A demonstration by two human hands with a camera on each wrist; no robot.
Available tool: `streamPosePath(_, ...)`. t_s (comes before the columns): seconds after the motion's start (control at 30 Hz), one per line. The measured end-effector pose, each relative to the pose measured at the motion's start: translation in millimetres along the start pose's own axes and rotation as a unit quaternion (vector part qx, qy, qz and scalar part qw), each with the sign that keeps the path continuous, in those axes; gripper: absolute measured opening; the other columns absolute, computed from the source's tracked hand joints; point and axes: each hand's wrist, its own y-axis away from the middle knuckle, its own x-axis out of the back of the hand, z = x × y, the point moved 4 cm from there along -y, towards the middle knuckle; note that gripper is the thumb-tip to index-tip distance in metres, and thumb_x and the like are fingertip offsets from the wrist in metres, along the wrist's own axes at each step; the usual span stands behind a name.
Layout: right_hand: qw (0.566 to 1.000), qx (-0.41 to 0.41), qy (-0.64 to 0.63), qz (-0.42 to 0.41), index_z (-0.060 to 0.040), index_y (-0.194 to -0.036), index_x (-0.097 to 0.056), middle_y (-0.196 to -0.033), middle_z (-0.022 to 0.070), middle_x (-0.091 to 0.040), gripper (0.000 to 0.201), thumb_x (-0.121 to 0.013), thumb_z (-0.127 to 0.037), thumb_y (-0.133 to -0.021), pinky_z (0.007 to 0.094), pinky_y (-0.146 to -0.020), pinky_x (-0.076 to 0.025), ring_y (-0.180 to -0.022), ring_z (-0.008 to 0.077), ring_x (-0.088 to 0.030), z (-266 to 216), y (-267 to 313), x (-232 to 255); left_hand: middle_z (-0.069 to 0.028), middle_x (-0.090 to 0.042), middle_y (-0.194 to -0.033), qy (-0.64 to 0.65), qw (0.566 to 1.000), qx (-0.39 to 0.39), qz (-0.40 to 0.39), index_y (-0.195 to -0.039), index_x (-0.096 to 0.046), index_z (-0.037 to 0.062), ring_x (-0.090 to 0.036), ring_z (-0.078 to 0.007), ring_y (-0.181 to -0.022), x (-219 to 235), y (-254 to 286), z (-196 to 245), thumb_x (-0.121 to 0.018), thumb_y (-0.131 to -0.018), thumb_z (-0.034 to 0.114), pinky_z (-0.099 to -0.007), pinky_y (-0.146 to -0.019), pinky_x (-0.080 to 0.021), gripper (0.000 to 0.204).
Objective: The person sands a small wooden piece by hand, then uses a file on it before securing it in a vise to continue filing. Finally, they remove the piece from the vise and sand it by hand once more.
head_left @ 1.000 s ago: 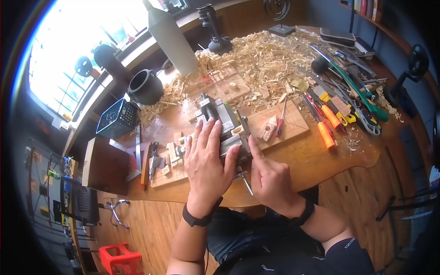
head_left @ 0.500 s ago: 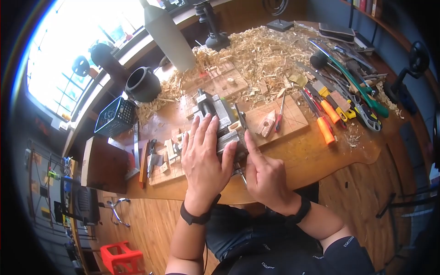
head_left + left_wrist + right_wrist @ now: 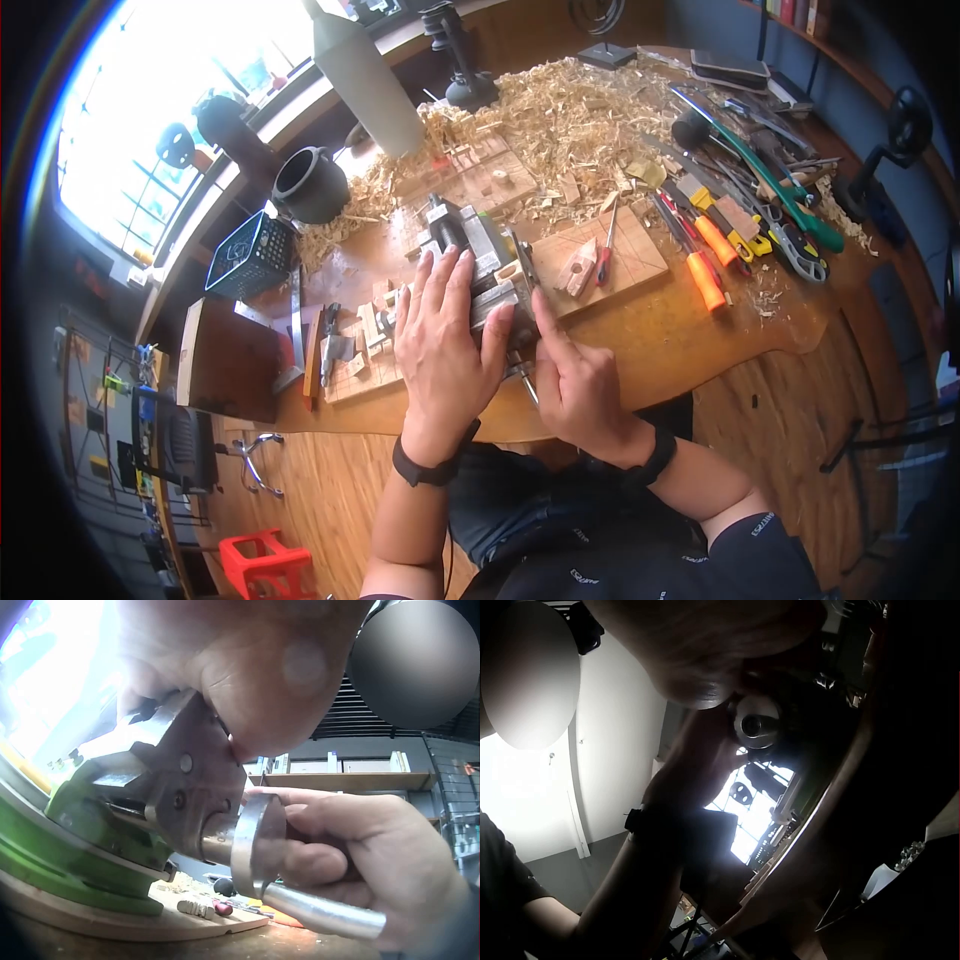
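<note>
**Steadying the vise (image 3: 478, 243), it seems**

My left hand (image 3: 445, 350) rests on it, fingers straight, clutching nothing. My right hand (image 3: 580, 390) has its index finger extended to the vise; whether the bent fingers grasp anything, I cannot tell. The wood piece (image 3: 510, 272) sits in the jaws, at my left hand's 1 o'clock. I judge the next move needs it kept firm. From the vise, the pot (image 3: 325, 200) stands at 10 o'clock, the basket (image 3: 235, 267) at 9; their contents are unclear.

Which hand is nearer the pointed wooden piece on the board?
Right. The right hand is on the near side of the pointed wooden piece; the left hand is farther left, on the vise.
</note>
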Motion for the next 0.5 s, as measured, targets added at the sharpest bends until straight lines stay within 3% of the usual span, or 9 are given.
streamPosePath(0.17, 0.999, 0.013, -0.016, 0.034, 0.0075, -0.151, -0.043, -0.075, 0.0251, -0.067, 0.063, -0.056, 0.000, -0.090, 0.0469, -0.061, -0.053, -0.064, 0.0396, -0.068, -4.6, 2.8, -3.4, -0.0211, -0.057, -0.145, -0.007, 1.000, -0.004, -0.002, -0.139, -0.058, -0.0003, -0.046, -0.0424, -0.142, -0.5, -1.3, -0.8, -0.067, -0.095, 0.035, -0.0549, -0.116, -0.034, 0.057)
streamPosePath(0.3, 1.000, -0.019, -0.003, -0.005, 0.0075, -0.151, -0.044, -0.075, 0.0249, -0.067, 0.062, -0.056, 0.000, -0.091, 0.0461, -0.061, -0.054, -0.063, 0.0394, -0.068, -1.2, -7.1, 0.9, -0.0216, -0.058, -0.144, 0.006, 1.000, -0.003, 0.007, -0.139, -0.058, -0.0008, -0.047, -0.0434, -0.141, 0.0, -0.5, 0.3, -0.067, -0.095, 0.035, -0.0549, -0.117, -0.034, 0.057)
streamPosePath(0.5, 0.999, -0.012, -0.027, 0.014, 0.0085, -0.150, -0.045, -0.072, 0.0250, -0.065, 0.059, -0.055, -0.001, -0.092, 0.0472, -0.059, -0.052, -0.062, 0.0394, -0.067, -1.3, -1.2, -1.5, -0.0216, -0.058, -0.144, 0.009, 1.000, 0.000, 0.006, -0.139, -0.058, -0.0009, -0.047, -0.0431, -0.141, -0.5, -0.4, -0.2, -0.067, -0.095, 0.034, -0.0541, -0.117, -0.034, 0.057)
